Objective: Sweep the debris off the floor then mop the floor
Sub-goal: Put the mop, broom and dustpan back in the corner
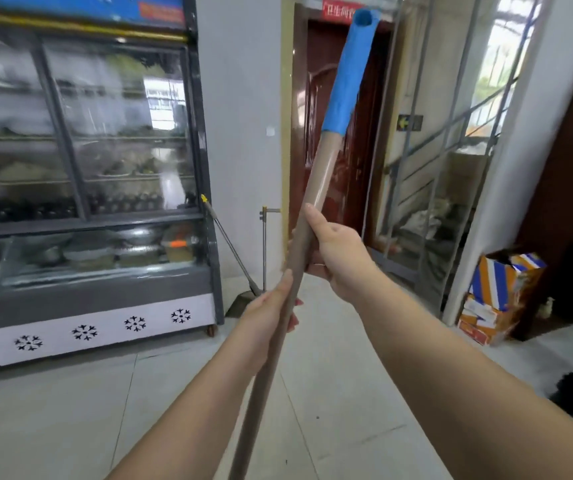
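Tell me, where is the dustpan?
In the head view, the dustpan stands left of centre, leaning at the display fridge's right corner, near the red door.

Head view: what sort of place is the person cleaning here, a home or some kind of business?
Probably a small eatery or food shop. A glass-fronted display fridge holds bowls and bottles, a red sign hangs over a dark red door, and printed cartons are stacked on the tiled floor.

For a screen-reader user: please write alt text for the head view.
Both hands grip a long tan handle with a blue end, the right hand above the left hand, over a pale tiled floor. A glass display fridge stands on the left.
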### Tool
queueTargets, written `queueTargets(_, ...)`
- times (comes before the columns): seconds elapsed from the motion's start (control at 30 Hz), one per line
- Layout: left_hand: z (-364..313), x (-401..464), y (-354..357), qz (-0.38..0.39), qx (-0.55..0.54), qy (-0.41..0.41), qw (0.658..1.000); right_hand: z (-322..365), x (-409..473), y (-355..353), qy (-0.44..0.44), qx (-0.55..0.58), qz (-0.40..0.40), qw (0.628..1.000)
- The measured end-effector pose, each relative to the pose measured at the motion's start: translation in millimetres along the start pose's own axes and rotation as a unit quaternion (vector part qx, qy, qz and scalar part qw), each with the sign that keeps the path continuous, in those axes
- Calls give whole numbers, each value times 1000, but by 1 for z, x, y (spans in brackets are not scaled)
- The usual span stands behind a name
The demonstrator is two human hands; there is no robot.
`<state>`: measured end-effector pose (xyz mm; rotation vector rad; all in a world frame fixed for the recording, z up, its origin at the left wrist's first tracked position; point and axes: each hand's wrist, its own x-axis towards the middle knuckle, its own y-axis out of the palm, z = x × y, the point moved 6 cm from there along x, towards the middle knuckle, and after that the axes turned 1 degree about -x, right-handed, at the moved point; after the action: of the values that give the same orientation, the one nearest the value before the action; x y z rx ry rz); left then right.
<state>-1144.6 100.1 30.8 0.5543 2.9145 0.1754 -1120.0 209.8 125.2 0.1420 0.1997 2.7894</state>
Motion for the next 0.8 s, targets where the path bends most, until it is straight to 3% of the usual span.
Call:
queueTargets(0.27,-89,125,93,20,-130,76,988,80,142,-39,-61,-50,48,996)
queueTargets(0.4,-120,193,152,57,-191,128,972,108,206,-82,-95,-5,58,994)
queueTargets(0.57,-118,300,233,66,-223,152,961,105,298,-155,-95,48,68,992)
queueTargets(0.8,-145,451,346,55,-244,177,952,133,448,-254,-146,9,52,988)
